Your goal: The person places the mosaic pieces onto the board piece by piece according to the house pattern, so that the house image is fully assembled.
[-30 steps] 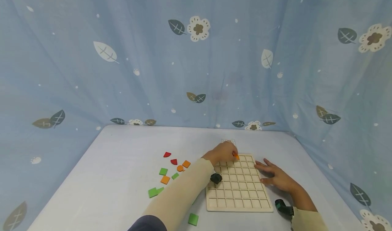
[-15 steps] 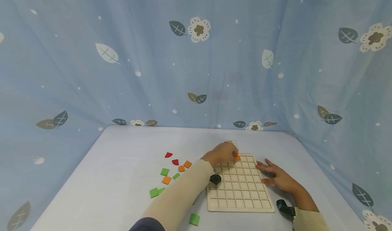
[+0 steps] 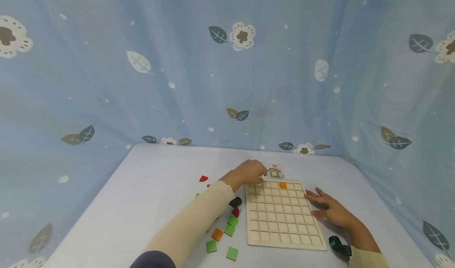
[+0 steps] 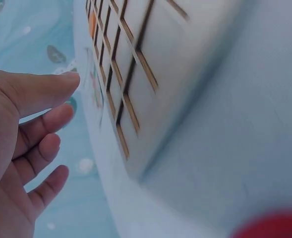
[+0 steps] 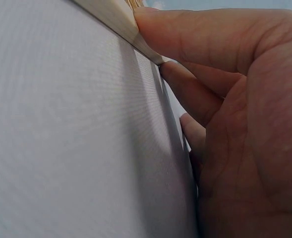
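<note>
A pale wooden grid board (image 3: 271,220) lies on the white table with one small orange piece (image 3: 282,185) in a cell of its far row. My left hand (image 3: 250,171) hovers over the board's far left corner. In the left wrist view, that hand (image 4: 22,144) holds nothing, its fingers loosely bent and thumb extended. My right hand (image 3: 332,209) rests beside the board's right edge, fingers spread. The right wrist view has the thumb and a fingertip of this hand (image 5: 235,109) touching the board's side (image 5: 121,22).
A small printed picture card (image 3: 275,170) lies behind the board. Left of it are loose flat pieces: several green squares (image 3: 232,253), an orange square (image 3: 217,234) and red wedges (image 3: 203,178). My left sleeve (image 3: 192,220) covers some. A blue patterned curtain (image 3: 227,82) hangs behind.
My left hand has let go of the orange piece in the far row and moved left, uncovering the picture card. My right hand stays at the board's edge. The head view has turned slightly left.
</note>
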`<state>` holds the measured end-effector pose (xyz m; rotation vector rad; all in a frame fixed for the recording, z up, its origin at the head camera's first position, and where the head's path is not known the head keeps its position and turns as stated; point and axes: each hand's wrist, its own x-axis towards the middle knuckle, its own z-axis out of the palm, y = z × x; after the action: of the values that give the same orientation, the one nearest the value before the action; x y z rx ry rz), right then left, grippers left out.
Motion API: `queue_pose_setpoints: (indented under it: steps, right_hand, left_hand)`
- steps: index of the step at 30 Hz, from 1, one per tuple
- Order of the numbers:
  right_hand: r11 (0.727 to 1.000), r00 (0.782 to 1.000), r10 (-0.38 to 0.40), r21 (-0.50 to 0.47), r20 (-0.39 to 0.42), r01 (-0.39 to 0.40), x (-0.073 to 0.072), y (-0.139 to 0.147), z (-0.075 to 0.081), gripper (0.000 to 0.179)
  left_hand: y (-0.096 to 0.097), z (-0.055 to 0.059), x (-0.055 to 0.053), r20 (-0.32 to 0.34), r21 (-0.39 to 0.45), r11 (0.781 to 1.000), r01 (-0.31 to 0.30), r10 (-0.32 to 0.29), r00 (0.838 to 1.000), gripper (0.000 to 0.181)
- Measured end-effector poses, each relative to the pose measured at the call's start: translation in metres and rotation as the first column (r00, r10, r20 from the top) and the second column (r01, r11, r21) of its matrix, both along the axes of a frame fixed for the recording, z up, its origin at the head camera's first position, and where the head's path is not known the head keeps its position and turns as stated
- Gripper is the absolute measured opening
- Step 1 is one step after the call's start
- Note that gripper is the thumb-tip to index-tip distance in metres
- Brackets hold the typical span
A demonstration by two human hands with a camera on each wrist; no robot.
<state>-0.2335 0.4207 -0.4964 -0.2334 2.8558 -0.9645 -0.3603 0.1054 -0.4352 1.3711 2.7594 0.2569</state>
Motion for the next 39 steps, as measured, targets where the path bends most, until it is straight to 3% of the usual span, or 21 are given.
queue_pose_setpoints:
  steps: [13, 23, 31, 39]
  right_hand:
    - [0.999, 1.000, -0.005, -0.033, -0.005, 0.005, -0.002, 0.004, -0.004, 0.072]
    - [0.999, 1.000, -0.003, -0.047, 0.003, 0.003, 0.000, 0.005, -0.004, 0.071]
    - [0.998, 1.000, -0.011, -0.055, 0.012, 0.012, 0.001, 0.003, -0.004, 0.072]
    - [0.998, 1.000, -0.015, -0.054, 0.007, 0.015, -0.002, 0.000, -0.004, 0.072]
  left_hand:
    - [-0.037, 0.005, 0.008, -0.122, -0.064, 0.998, 0.026, -0.033, 0.992, 0.027]
    - [-0.070, 0.008, 0.013, -0.141, -0.081, 0.997, 0.017, -0.029, 0.990, 0.027]
    - [-0.094, 0.006, 0.020, -0.100, -0.093, 0.995, -0.033, 0.024, 0.995, 0.025]
    - [-0.122, 0.003, 0.026, -0.042, -0.104, 0.993, -0.049, 0.044, 0.998, 0.008]
